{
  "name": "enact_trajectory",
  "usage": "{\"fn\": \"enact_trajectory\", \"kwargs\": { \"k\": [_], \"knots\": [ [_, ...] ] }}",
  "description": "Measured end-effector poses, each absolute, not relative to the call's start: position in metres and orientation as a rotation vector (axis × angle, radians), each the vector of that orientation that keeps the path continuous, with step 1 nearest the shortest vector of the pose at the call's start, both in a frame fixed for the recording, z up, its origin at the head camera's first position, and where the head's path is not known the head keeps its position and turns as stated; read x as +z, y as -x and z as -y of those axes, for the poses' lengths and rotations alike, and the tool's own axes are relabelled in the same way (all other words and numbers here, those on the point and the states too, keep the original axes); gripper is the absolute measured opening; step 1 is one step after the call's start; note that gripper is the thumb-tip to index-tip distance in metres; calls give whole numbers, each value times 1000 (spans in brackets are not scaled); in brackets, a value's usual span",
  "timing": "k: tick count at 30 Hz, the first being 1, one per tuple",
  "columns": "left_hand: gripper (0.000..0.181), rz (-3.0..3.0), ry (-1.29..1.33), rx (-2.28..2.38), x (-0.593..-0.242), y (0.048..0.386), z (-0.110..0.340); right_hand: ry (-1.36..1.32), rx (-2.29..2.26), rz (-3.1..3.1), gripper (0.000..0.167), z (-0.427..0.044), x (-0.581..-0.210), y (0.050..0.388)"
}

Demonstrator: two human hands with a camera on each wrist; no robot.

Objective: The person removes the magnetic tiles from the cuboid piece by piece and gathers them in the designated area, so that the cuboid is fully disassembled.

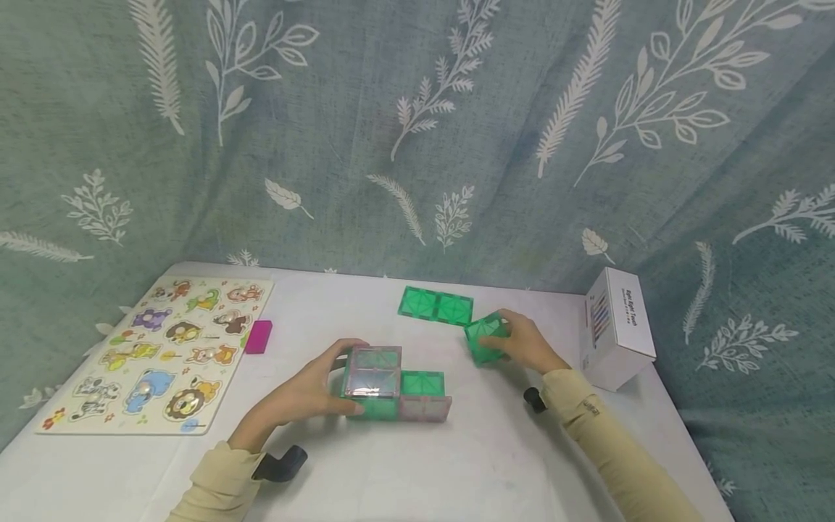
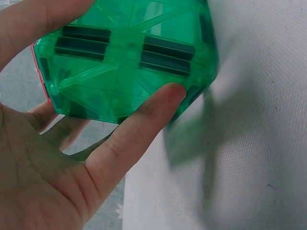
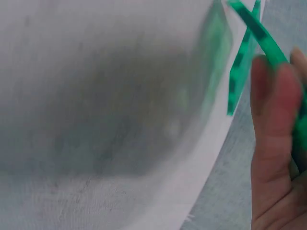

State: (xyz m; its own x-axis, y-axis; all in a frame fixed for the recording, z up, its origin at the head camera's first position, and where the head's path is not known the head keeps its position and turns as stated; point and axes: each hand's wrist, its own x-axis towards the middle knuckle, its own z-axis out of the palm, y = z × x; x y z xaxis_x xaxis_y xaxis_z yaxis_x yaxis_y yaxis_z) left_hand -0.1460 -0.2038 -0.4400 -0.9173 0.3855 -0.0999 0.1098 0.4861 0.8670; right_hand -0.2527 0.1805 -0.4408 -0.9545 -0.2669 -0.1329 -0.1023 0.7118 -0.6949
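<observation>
Wearing a beige sleeve (image 1: pixel 613 446) nearest the camera, pinching a green tile (image 1: pixel 481 330) with the right hand (image 1: pixel 527 346), seemingly controlling its tilt. Gripping the tile structure (image 1: pixel 373 386) on the white table (image 1: pixel 404 471) with the left hand (image 1: pixel 306 391), probably steadying it. Partly hiding its left side; cutting off the right grip at the right wrist view's edge, leaving tile count unclear.
</observation>
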Motion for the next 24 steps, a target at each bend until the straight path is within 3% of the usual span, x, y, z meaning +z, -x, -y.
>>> {"fn": "enact_trajectory", "kwargs": {
  "k": [14, 24],
  "knots": [
    [98, -2447, -420, 1410, -441, 146, 204, -34, -1616, -2510, 64, -197, -458, 285],
    [98, -2452, -433, 1408, -442, 147, 205, -157, -1525, -2593, 67, -204, -463, 295]
  ]
}}
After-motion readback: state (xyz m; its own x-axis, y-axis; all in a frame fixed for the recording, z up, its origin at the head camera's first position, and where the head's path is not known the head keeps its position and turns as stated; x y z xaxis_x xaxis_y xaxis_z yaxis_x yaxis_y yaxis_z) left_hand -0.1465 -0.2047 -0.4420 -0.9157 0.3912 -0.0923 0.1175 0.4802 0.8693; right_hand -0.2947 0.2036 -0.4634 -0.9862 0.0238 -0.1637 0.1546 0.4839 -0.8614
